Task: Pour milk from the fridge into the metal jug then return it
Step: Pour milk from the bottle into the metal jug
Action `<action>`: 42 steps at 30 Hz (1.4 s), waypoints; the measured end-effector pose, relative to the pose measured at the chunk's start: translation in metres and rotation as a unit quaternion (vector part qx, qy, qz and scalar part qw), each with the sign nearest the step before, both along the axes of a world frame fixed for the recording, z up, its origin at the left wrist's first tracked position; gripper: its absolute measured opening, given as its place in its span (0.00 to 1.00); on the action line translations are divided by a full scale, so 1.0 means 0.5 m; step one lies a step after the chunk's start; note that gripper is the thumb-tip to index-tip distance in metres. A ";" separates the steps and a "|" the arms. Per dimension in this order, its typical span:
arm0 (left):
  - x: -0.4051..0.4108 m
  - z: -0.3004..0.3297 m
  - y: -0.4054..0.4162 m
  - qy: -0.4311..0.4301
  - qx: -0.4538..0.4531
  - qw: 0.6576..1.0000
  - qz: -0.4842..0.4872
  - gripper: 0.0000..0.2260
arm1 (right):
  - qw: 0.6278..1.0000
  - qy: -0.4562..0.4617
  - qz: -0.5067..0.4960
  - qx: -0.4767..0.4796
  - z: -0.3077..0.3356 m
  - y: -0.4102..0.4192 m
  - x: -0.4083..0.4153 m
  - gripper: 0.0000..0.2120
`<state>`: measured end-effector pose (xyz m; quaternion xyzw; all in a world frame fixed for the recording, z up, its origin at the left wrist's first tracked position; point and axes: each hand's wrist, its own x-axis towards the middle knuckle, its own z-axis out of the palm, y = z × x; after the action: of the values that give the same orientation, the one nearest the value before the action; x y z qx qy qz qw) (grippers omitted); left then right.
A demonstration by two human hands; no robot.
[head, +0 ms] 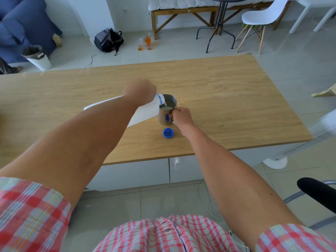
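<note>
A white plastic milk bottle [145,113] with a blue neck ring is tipped steeply, its mouth over the rim of the metal jug [166,110]. My left hand [141,90] grips the bottle near its top, and my forearm hides much of the bottle's body. Milk runs into the jug, where a pale pool shows at the bottom. The jug stands upright on the wooden table [227,99]. My right hand [181,117] is closed on the jug's handle at its right side. The blue bottle cap [168,133] lies open side up on the table just in front of the jug.
Beyond the table's far edge are a black backpack [108,41], glass vessels with amber liquid [146,42], a white bin [37,57], a blue sofa and a white chair [261,17]. A white fan stand [275,161] and a black chair armrest [316,190] are at right.
</note>
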<state>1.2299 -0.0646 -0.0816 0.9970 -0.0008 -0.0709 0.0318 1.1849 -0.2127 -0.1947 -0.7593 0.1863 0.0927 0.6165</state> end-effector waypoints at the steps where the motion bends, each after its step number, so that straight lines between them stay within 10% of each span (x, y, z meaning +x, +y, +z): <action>1: 0.000 0.000 0.000 -0.001 -0.001 1.000 0.001 0.11 | 1.000 0.000 0.000 -0.003 0.000 0.000 0.000 0.11; 42: 0.004 0.000 -0.001 0.000 0.001 1.000 0.005 0.11 | 1.000 0.000 -0.004 -0.001 -0.006 -0.001 0.004 0.12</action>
<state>1.2319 -0.0653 -0.0815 0.9970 0.0042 -0.0706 0.0307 1.1870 -0.2130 -0.1976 -0.7594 0.1893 0.0897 0.6160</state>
